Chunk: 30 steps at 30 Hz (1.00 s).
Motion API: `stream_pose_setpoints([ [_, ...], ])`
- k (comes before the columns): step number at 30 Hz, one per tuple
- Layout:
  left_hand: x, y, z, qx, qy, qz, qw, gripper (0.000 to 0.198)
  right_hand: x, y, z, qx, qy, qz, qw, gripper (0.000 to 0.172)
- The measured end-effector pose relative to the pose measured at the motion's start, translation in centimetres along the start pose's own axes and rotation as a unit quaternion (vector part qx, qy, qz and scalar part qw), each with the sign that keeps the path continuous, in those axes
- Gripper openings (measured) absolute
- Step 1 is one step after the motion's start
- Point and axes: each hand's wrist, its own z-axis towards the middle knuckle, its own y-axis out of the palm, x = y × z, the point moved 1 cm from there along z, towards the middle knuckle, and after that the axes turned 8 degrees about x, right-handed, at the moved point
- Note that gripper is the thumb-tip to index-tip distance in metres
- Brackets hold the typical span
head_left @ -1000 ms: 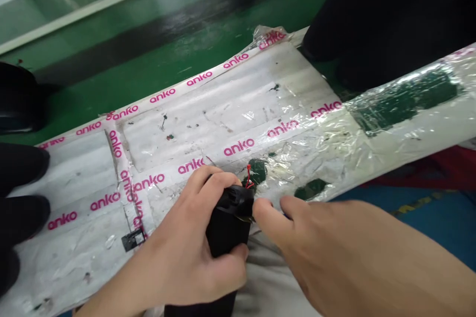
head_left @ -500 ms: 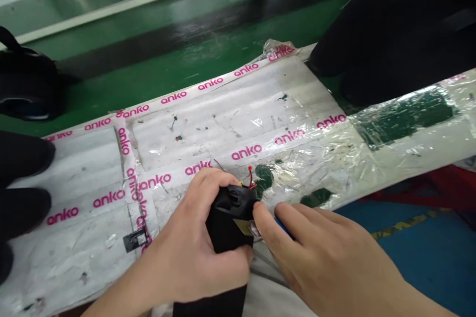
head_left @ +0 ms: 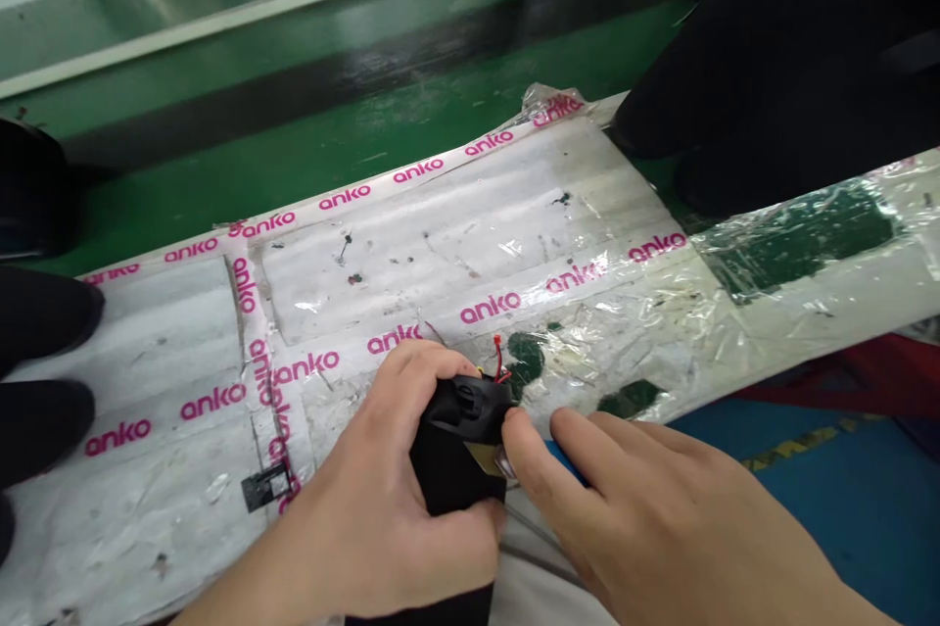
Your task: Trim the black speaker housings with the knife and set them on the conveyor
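Note:
My left hand is wrapped around a black plastic part with thin red wires sticking out of its top end. My right hand comes in from the right, its thumb and forefinger pinching a small brass-coloured piece at the part's right side. Something blue shows under the right fingers. Both hands work at the near edge of a white foam-covered bench taped with pink "anko" tape.
Dark objects sit at the left edge and a large black shape at the upper right. A green conveyor belt runs behind the bench. Blue floor lies at the lower right. Clear tape patches cover the bench's right end.
My right thumb and forefinger have closed in on the part's right side, where the small brass-coloured piece now shows. My left hand keeps its grip.

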Motion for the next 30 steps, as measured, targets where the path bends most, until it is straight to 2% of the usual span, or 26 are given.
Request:
stream_pose_setpoints([
  [4,0.1,0.2,-0.1,0.001,-0.002,0.006,1.0,0.065,-0.8,0.0,0.5,0.009,0.035,-0.035,0.999,0.039],
  [7,0.4,0.2,0.1,-0.001,-0.005,0.013,1.0,0.061,-1.1,0.1,0.7,0.019,0.05,-0.045,0.998,0.038],
  [12,0.6,0.4,0.2,-0.009,-0.017,0.023,1.0,0.057,-0.9,0.1,0.9,0.007,0.031,-0.069,0.997,0.036],
  [15,0.4,0.6,0.2,-0.004,-0.014,0.034,0.999,0.063,-0.8,-0.2,1.4,-0.001,0.021,-0.066,0.998,0.042],
  [19,0.4,0.4,0.3,-0.003,-0.001,0.045,0.999,0.056,-0.6,-0.5,2.3,-0.025,0.036,-0.041,0.998,0.058],
  [21,0.3,0.3,0.3,0.005,0.008,0.05,0.999,0.055,-0.3,-0.7,2.7,-0.042,0.033,-0.02,0.998,0.06],
  [23,0.0,0.1,0.1,0.019,0.01,0.04,0.999,0.056,0.0,-0.7,2.8,-0.051,0.008,0.002,0.999,0.055],
  [26,-0.4,-0.1,-0.2,0.026,0.005,0.012,1.0,0.055,0.5,-0.5,2.4,-0.028,-0.022,0.015,0.999,0.044],
  [30,-0.5,-0.1,-0.3,0.028,0.009,-0.006,1.0,0.055,0.5,0.0,1.5,0.007,-0.018,0.007,1.0,0.039],
])
